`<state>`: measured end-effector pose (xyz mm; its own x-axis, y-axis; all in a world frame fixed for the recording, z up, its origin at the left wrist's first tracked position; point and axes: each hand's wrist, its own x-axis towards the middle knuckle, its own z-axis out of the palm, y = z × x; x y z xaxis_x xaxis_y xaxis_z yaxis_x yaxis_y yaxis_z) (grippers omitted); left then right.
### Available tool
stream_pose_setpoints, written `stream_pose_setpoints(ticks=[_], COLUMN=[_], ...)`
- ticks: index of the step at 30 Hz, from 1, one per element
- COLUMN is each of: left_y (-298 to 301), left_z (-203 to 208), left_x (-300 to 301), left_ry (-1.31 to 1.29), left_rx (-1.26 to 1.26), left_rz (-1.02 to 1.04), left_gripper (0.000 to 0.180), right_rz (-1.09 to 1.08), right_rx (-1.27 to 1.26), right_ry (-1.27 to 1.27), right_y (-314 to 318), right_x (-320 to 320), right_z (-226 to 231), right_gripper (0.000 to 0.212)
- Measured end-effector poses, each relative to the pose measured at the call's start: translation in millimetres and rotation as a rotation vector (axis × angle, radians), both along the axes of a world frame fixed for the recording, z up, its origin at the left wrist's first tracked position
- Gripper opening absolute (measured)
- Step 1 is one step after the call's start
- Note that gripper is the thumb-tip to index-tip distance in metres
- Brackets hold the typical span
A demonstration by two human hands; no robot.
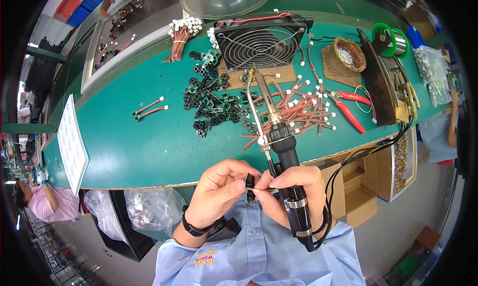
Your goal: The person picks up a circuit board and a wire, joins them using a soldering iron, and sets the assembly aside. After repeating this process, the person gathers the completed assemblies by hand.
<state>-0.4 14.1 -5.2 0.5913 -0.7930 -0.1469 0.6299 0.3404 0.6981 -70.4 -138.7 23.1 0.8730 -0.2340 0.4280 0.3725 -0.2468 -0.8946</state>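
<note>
Near the table's front edge, my left hand [215, 190] pinches a small black part [250, 186] between thumb and fingers. My right hand [303, 186] is wrapped round a black soldering iron [286, 149] with a thin metal feed tube clamped along it. Its tip points away from me, over the table, in front of the fan. The right thumb and forefinger meet close to the black part, with what looks like a thin wire between them. Beyond the hands lie a pile of black parts with green boards [214, 104] and a heap of red-and-black wires with white plugs [311, 111].
A black fan [261, 46] stands at the back, beside a bundle of wires [181, 37]. Rightward are red-handled cutters [349, 117], a bowl of solder bits [349, 56] and a green solder spool [397, 42]. Two wired parts [151, 109] and a white tray [72, 141] are leftward.
</note>
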Motion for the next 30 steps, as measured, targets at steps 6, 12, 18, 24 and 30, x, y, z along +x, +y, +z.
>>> stream_pose_setpoints(ticks=[6, 12, 18, 24, 30], left_y=[-1, -2, -3, 0, -1], left_z=[1, 1, 1, 3, 14], left_x=[0, 0, 0, 0, 0], left_ry=[0.006, -0.025, -0.046, -0.069, -0.130], left_rx=[-0.005, -0.004, 0.002, 0.024, 0.121], left_rz=[0.000, 0.016, 0.020, 0.001, 0.025], left_gripper=[0.023, 0.021, 0.021, 0.019, 0.019], right_rz=[0.020, 0.029, 0.044, 0.055, 0.064], right_rx=[0.010, 0.011, 0.058, 0.113, 0.105], right_ry=[0.027, 0.068, 0.096, 0.115, 0.134], right_y=[-2, -3, -3, -3, -7], right_x=[-2, -4, -5, -6, -5], right_z=[-2, -2, -3, -1, -2], right_gripper=[0.040, 0.039, 0.038, 0.039, 0.039])
